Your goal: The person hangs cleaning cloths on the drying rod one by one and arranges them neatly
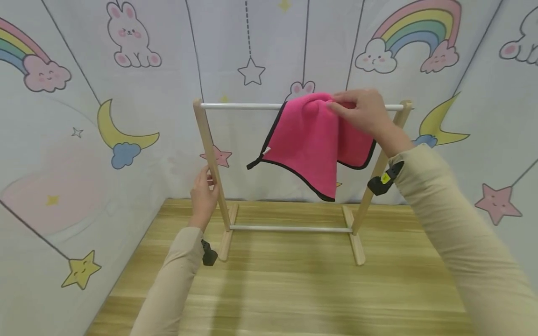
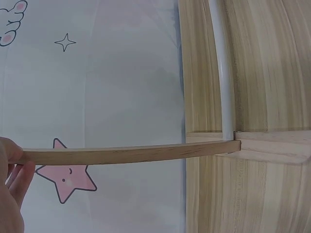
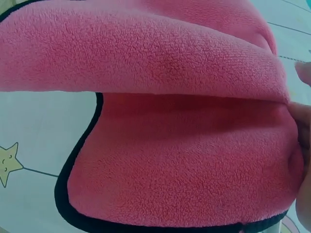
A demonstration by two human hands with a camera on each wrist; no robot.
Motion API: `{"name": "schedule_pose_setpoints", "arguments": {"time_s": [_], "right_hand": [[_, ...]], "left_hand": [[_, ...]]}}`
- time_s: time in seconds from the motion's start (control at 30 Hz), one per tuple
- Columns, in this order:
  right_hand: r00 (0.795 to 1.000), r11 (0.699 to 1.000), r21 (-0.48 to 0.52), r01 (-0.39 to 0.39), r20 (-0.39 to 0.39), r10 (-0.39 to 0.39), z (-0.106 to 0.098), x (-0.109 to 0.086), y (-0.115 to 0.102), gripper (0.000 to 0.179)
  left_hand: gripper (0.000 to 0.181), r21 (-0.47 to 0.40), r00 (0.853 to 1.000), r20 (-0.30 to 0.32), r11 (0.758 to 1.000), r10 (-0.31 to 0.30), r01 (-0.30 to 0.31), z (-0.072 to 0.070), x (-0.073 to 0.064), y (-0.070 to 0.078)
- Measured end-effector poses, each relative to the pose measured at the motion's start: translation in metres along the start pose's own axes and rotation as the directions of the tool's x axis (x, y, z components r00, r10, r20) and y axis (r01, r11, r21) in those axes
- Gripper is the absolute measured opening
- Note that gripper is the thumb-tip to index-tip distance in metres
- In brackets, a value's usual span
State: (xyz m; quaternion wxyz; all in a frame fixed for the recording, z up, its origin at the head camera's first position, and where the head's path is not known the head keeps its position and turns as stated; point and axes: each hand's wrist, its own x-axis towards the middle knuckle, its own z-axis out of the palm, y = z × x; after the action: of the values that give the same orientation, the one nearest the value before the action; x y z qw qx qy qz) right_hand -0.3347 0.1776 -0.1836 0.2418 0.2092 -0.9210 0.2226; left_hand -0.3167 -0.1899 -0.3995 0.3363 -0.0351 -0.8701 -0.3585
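Note:
A pink fleecy cloth (image 1: 302,140) with black edging hangs bunched over the top white bar (image 1: 244,106) of a small wooden rack. My right hand (image 1: 365,112) pinches its top at the bar. In the right wrist view, the cloth (image 3: 184,165) hangs in folds, with fingers (image 3: 303,116) against its upper end; part of that hand is out of frame. My left hand (image 1: 204,193) holds the rack's left wooden post (image 1: 210,149) partway up. The left wrist view shows thumb and fingers at the post (image 2: 121,155).
The rack's feet (image 1: 357,249) stand on a wood-grain surface (image 1: 286,289). A lower white bar (image 1: 290,228) joins the two sides. Close behind is a pale backdrop (image 1: 159,102) printed with rabbits, stars, moons and rainbows; it also runs along both sides.

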Motion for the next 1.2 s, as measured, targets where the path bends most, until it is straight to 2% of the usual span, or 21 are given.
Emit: {"name": "schedule_pose_setpoints", "arguments": {"time_s": [0.1, 0.2, 0.43, 0.63, 0.73, 0.8, 0.97, 1.2], "right_hand": [[0.999, 0.999, -0.035, 0.017, -0.031, -0.018, 0.004, 0.002, -0.003, 0.04], [0.995, 0.995, -0.069, 0.066, -0.067, -0.071, 0.007, 0.005, -0.005, 0.035], [0.981, 0.988, -0.052, 0.143, -0.128, -0.149, 0.012, 0.004, -0.006, 0.031], [0.974, 0.981, -0.077, 0.179, -0.128, -0.187, 0.013, 0.004, -0.007, 0.039], [0.967, 0.972, -0.097, 0.216, -0.117, -0.227, 0.013, 0.005, -0.009, 0.036], [0.967, 0.969, -0.106, 0.224, -0.1, -0.234, 0.013, 0.007, -0.009, 0.033], [0.978, 0.974, -0.119, 0.191, -0.058, -0.199, 0.013, 0.009, -0.014, 0.03], [0.973, 0.975, -0.135, 0.177, -0.123, -0.194, 0.015, 0.013, -0.017, 0.024]], "left_hand": [[0.048, -0.005, 1.0, 0.008, 1.0, -0.007, 0.007, 0.0, -0.001, 0.0], [0.049, -0.005, 1.0, 0.02, 1.0, -0.01, 0.01, 0.0, -0.001, -0.001], [0.047, 0.003, 1.0, 0.011, 1.0, -0.002, 0.002, 0.0, -0.001, 0.0], [0.047, 0.009, 1.0, 0.014, 1.0, -0.013, 0.013, 0.0, 0.0, 0.001], [0.047, 0.011, 1.0, 0.013, 1.0, -0.019, 0.019, 0.0, 0.0, 0.002], [0.047, 0.011, 1.0, 0.01, 1.0, -0.019, 0.019, -0.001, 0.0, 0.002], [0.047, 0.013, 1.0, 0.007, 1.0, -0.016, 0.016, 0.0, 0.0, 0.002], [0.048, 0.016, 0.999, 0.018, 1.0, -0.026, 0.026, 0.0, 0.0, 0.001]]}}
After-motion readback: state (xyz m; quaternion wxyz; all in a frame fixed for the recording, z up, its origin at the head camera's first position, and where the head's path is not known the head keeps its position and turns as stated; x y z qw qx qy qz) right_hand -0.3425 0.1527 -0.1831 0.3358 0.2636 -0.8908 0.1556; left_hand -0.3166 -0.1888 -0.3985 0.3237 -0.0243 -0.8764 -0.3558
